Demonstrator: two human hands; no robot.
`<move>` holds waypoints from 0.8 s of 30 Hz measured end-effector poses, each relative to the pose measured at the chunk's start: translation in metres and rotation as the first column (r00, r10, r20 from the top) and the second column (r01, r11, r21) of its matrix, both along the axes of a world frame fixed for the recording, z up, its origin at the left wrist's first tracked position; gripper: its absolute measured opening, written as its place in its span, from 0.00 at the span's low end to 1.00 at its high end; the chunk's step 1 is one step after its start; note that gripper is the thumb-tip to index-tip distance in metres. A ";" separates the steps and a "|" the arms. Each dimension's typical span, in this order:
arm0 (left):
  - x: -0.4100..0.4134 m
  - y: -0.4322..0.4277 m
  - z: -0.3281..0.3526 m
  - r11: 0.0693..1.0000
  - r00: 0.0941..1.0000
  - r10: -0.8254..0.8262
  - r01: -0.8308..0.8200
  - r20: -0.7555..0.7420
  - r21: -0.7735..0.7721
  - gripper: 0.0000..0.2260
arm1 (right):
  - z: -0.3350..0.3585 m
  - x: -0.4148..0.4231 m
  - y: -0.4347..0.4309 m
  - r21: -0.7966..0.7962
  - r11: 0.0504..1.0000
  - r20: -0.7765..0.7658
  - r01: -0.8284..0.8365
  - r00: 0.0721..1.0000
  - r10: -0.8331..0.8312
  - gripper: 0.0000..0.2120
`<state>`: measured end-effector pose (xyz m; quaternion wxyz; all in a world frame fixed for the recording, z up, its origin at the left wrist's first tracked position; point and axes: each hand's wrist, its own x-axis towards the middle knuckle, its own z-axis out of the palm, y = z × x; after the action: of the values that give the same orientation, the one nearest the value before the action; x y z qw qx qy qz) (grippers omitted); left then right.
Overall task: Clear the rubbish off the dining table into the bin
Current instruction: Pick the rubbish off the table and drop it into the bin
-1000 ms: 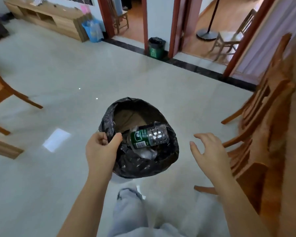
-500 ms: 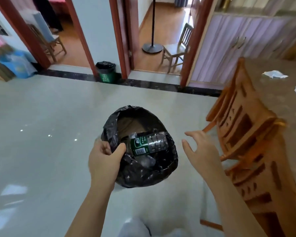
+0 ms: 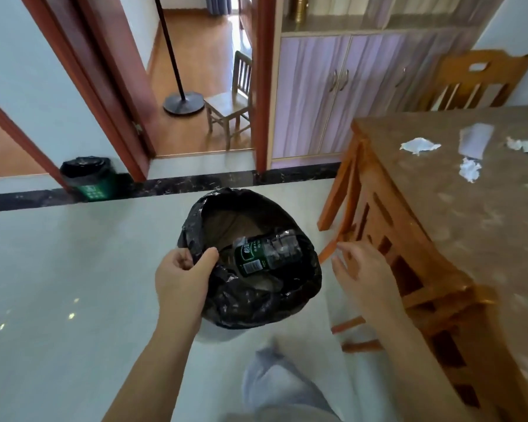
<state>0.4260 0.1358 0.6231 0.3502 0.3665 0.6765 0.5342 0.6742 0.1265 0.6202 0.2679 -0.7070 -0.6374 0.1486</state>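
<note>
Black plastic lines the bin that the left hand carries over the pale tiled floor, thumb and fingers pinched shut on the near-left rim of the liner. Inside the bin a clear plastic bottle with a green label lies on its side, its body pointing toward the right wall of the liner. The right hand hangs just right of the bin, fingers spread and slightly curled, holding nothing and touching nothing; it is blurred at the fingertips.

To the right stands the counter, a brown mottled top with a wooden chair pushed in along its near-left edge. On the far part of the counter lie the scraps of rubbish: a crumpled white tissue, a smaller crumpled paper ball nearer the camera, a flat pale sheet between and behind them, and another white scrap at the right edge of view. All of these sit well apart from both hands.

Against the far wall by the red door frame stands a second, green bin with its own black liner.
</note>
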 end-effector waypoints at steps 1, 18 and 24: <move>0.006 0.025 0.004 1.000 1.000 -0.014 0.014 0.022 -0.014 0.18 | 0.006 0.005 0.022 0.006 1.000 -0.008 -0.004 1.000 0.004 0.12; 0.045 0.396 0.010 0.972 0.972 -0.235 0.234 0.032 0.022 0.17 | 0.014 0.040 0.328 -0.015 0.959 -0.018 0.282 0.959 -0.283 0.12; 0.070 0.526 0.024 0.913 0.911 -0.406 0.407 -0.073 -0.012 0.17 | 0.030 0.039 0.430 0.012 0.912 -0.040 0.411 0.911 -0.410 0.12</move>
<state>0.4958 0.6622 0.6474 0.4278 0.5193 0.5969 0.4370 0.7128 0.5563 0.6498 0.3119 -0.8194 -0.4713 0.0954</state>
